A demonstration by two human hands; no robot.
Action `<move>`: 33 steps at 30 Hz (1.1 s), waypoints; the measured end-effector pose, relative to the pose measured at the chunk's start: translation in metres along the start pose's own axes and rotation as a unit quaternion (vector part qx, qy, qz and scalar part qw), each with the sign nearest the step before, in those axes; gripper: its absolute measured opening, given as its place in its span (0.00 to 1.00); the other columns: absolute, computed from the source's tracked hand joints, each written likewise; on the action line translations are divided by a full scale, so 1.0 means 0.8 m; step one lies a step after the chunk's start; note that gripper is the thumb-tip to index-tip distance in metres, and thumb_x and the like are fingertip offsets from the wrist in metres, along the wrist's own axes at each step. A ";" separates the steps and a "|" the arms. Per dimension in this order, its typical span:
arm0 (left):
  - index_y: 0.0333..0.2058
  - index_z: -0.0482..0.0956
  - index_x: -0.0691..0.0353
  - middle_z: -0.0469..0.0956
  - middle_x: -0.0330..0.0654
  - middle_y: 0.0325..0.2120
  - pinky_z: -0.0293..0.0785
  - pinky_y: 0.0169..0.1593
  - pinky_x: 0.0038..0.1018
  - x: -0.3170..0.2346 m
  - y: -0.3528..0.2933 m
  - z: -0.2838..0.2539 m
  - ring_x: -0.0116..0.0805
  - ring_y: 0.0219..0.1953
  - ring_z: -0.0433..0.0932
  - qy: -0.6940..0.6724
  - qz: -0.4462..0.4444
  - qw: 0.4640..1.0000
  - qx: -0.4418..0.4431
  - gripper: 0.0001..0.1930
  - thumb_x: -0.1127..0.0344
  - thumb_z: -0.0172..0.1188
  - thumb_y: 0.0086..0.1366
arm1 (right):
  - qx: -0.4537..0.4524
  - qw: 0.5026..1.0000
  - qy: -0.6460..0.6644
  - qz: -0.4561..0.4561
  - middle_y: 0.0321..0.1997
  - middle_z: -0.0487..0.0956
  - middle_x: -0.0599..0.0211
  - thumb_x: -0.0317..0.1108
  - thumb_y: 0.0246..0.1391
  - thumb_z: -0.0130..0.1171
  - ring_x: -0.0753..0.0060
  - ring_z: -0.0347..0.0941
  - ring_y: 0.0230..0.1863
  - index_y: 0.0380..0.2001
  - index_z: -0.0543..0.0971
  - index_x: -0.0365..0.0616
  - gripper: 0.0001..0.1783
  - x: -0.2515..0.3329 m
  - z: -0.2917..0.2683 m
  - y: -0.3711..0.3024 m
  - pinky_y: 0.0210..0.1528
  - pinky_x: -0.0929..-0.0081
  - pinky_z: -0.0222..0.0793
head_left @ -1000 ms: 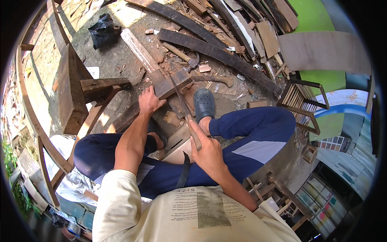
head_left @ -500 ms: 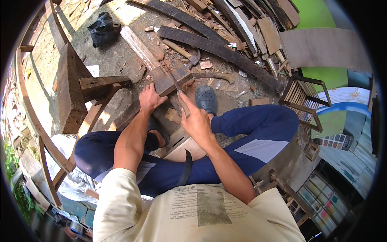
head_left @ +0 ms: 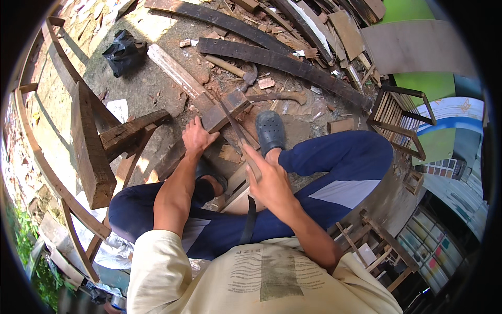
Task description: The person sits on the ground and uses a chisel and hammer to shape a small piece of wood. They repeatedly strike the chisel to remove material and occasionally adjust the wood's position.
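My right hand [head_left: 273, 189] is closed round the handle of a handsaw [head_left: 234, 123], whose narrow dark blade is seen nearly edge-on. The blade lies across a dark wooden beam [head_left: 224, 111] on the ground, pointing away and to the left. My left hand [head_left: 197, 137] bears down on the beam just left of the blade, its thumb stretched toward the saw and its fingers bent over the wood. A pale, worn length of timber [head_left: 175, 68] extends from the beam toward the far left. My clog [head_left: 270, 131] stands near the beam's right end.
A hammer [head_left: 230, 68] and a curved wooden handle [head_left: 277, 97] lie just beyond the beam. Dark curved planks [head_left: 282, 67] and scrap wood fill the far right. At left stands a curved wooden frame [head_left: 89, 152]; a black plastic bag [head_left: 123, 52] sits behind it.
My right hand has drawn back toward me and slightly right with the saw. My left hand keeps its place on the beam. The whole view has shifted a little.
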State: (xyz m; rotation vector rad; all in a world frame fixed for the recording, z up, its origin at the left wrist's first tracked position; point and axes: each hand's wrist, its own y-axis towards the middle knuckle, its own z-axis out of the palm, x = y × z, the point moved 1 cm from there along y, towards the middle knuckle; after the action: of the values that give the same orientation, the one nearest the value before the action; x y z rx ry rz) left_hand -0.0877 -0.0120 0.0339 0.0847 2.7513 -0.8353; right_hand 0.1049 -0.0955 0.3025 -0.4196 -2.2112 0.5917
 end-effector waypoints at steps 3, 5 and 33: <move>0.59 0.71 0.64 0.78 0.54 0.54 0.76 0.58 0.49 0.003 -0.002 0.000 0.55 0.57 0.78 0.002 0.006 1.000 -0.028 0.48 0.40 0.78 0.46 | -0.101 0.988 0.036 -0.107 0.35 0.84 0.38 0.29 0.59 0.62 0.30 0.82 0.37 0.67 0.75 0.50 0.31 -0.020 -0.001 -0.049 0.44 0.45 0.78; 0.59 0.71 0.64 0.78 0.55 0.54 0.77 0.57 0.50 -0.002 -0.001 0.002 0.56 0.57 0.78 -0.001 0.010 0.999 -0.034 0.48 0.40 0.78 0.45 | -0.076 0.995 0.010 -0.065 0.39 0.85 0.40 0.28 0.59 0.63 0.34 0.83 0.39 0.68 0.74 0.51 0.32 -0.022 0.012 -0.003 0.46 0.46 0.79; 0.58 0.72 0.64 0.79 0.55 0.52 0.75 0.59 0.49 -0.008 -0.003 0.005 0.57 0.57 0.78 0.019 -0.007 0.999 -0.034 0.46 0.40 0.78 0.48 | -0.039 0.994 0.099 -0.035 0.52 0.83 0.37 0.30 0.65 0.61 0.31 0.81 0.51 0.67 0.75 0.51 0.28 -0.039 -0.019 -0.063 0.51 0.52 0.79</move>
State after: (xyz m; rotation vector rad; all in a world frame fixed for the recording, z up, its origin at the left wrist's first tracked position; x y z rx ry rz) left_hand -0.0811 -0.0163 0.0340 0.0681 2.8163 -0.7506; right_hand 0.1314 -0.1483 0.3192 -0.4206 -2.0534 0.4092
